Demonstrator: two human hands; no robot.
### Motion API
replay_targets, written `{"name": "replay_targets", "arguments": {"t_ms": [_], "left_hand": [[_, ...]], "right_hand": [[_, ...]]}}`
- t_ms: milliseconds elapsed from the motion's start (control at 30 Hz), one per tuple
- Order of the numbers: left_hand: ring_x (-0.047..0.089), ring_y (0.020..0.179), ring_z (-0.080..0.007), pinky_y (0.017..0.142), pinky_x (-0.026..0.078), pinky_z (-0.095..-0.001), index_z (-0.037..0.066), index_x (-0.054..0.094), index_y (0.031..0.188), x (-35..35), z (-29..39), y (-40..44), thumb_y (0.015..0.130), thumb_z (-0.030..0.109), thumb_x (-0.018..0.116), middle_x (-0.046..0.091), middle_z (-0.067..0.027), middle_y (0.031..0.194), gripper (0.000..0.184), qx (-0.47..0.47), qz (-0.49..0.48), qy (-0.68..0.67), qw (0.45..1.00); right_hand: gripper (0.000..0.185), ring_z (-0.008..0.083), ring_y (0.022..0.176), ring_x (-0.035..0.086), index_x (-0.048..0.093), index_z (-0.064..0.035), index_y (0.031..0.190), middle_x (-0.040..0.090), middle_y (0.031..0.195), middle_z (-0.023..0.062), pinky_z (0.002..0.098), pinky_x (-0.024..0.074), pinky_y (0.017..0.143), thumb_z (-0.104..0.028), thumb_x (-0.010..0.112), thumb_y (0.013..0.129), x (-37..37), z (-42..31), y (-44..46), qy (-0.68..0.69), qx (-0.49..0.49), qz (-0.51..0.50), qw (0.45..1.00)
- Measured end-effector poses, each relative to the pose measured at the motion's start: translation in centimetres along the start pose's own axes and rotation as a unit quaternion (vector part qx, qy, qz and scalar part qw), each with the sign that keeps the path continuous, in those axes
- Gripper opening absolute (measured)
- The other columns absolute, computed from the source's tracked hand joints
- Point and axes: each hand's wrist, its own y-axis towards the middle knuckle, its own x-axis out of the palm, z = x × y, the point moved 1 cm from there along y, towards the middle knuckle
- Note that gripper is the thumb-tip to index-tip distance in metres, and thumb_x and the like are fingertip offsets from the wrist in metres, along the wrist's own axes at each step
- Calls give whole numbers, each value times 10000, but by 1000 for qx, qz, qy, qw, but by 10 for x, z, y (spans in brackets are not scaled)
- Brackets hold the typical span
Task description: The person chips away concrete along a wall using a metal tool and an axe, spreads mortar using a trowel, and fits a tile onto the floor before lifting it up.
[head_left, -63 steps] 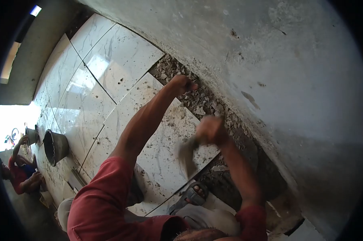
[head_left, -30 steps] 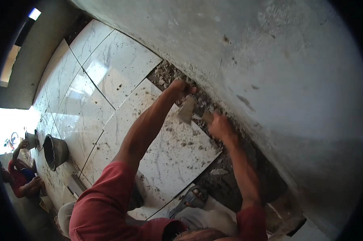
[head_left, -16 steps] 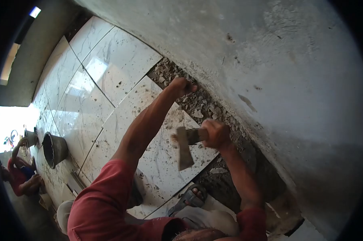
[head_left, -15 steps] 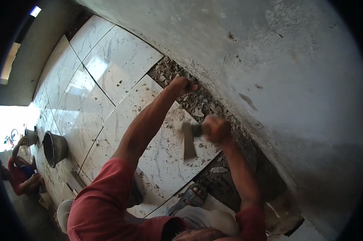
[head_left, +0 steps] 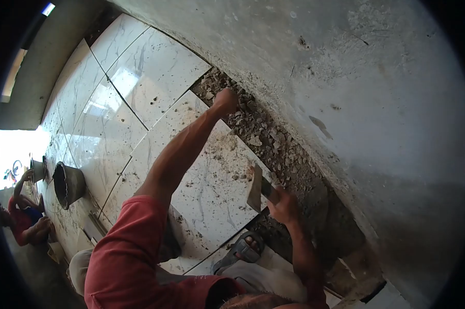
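My right hand (head_left: 285, 206) is wrapped round the dark handle of a hammer with a flared, blade-like metal head (head_left: 254, 189). The head is over the near edge of a white marbled floor tile (head_left: 206, 180) strewn with crumbs of mortar. Farther along, my left hand (head_left: 226, 100) is closed over the strip of broken rubble (head_left: 268, 136) between tile and wall. Its fingers are curled away from view, so whatever they may hold is hidden.
A rough grey wall (head_left: 345, 103) runs along the right. Glossy laid tiles (head_left: 124, 98) extend to the left, with a black bucket (head_left: 69, 185) on them. Another person (head_left: 29, 219) in red crouches at the far left. A sandalled foot (head_left: 245, 250) rests near the tile's edge.
My right hand has lowered, and the hammer head has shifted right and turned. My left hand has drawn slightly up and left, with its fingers now curled out of sight.
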Motion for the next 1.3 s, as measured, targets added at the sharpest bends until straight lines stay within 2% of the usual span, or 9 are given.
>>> {"name": "replay_targets", "arguments": {"t_ms": [267, 400, 467, 500, 600, 667, 733, 767, 1300], "left_hand": [[639, 780, -393, 699, 520, -462, -38, 642, 714, -45, 57, -29, 726, 94, 549, 630, -258, 782, 162, -184, 100, -90, 974], [643, 854, -346, 673, 541, -412, 4, 664, 826, -41, 39, -23, 763, 115, 564, 639, -229, 841, 162, -70, 74, 39, 994], [641, 887, -319, 661, 542, -390, 22, 668, 875, -68, 26, -14, 792, 158, 571, 642, -203, 865, 186, -235, 63, 110, 964], [658, 774, -324, 687, 546, -400, -39, 612, 901, -77, -5, -18, 741, 118, 608, 654, -193, 838, 225, -119, 20, 180, 976], [662, 753, -273, 605, 542, -387, 2, 639, 895, -98, -31, -28, 717, 253, 685, 663, -126, 830, 311, -152, -85, 139, 975], [641, 728, -240, 591, 527, -372, 32, 656, 942, -83, -22, -53, 711, 303, 703, 665, -68, 818, 359, -81, -105, -69, 989], [599, 551, -151, 496, 509, -307, -3, 622, 1042, -82, 38, -85, 804, 123, 595, 621, -75, 707, 270, -246, -27, -480, 842], [567, 495, -135, 449, 488, -267, -43, 613, 926, -57, 47, -83, 833, 29, 505, 591, -107, 669, 160, -184, 8, -660, 729], [618, 625, -202, 520, 530, -257, -32, 522, 915, -21, 72, -56, 930, 91, 449, 589, -135, 791, 143, -225, 28, -838, 495]], "right_hand": [[236, 413, 769, 609, 558, -17, 860, 608, 761, 203, 454, 475, 621, -198, 660, 749, -18, 12, -70, -11, 149, 9, 989], [256, 401, 786, 616, 560, 5, 873, 604, 765, 208, 433, 472, 633, -216, 644, 773, -20, 14, -100, 4, 172, 35, 984], [283, 403, 789, 616, 561, 12, 876, 604, 770, 215, 432, 468, 645, -241, 642, 780, -21, 14, -108, 13, 196, 41, 980], [283, 403, 789, 616, 561, 12, 876, 604, 770, 215, 432, 468, 645, -241, 642, 780, -20, 16, -112, 15, 193, 44, 980], [304, 397, 784, 617, 560, 15, 865, 600, 759, 215, 436, 465, 652, -263, 646, 781, -5, 24, -123, 6, 211, 38, 977], [317, 396, 769, 617, 561, 12, 848, 595, 740, 209, 430, 464, 640, -284, 653, 779, 6, 31, -121, 46, 205, 39, 977], [316, 393, 756, 618, 563, 10, 837, 593, 730, 204, 430, 464, 629, -287, 654, 779, 7, 22, -107, 53, 180, 35, 982], [314, 390, 743, 619, 566, 8, 825, 592, 720, 198, 429, 464, 618, -289, 656, 778, 7, 17, -100, 61, 163, 32, 984], [332, 435, 777, 596, 566, -14, 902, 614, 806, 214, 467, 477, 642, -293, 677, 761, 7, -4, -58, -31, 107, -20, 994]]}}
